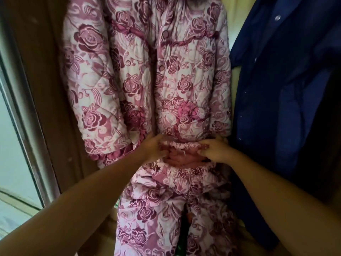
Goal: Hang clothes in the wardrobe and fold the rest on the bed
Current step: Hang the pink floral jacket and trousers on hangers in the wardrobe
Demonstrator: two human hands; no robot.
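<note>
The quilted floral trousers (166, 209) are held up at the hem of the matching hanging jacket (144, 80). They look soft, padded and bulky rather than heavy (the gathered waistband (184, 145) gives the surest hold). The left hand (154, 148) and right hand (215, 150) each clutch it, and a navy garment (287, 89) hangs just beside.

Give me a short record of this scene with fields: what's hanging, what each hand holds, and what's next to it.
hanging: pink rose-print quilted jacket, buttons down the front, facing the camera
held: matching rose-print trousers, waistband up at the jacket's hem
left hand: grips the waistband's left end
right hand: grips the waistband's right end
right of jacket: dark blue garment, hanging
left of jacket: brown wooden panel
</note>
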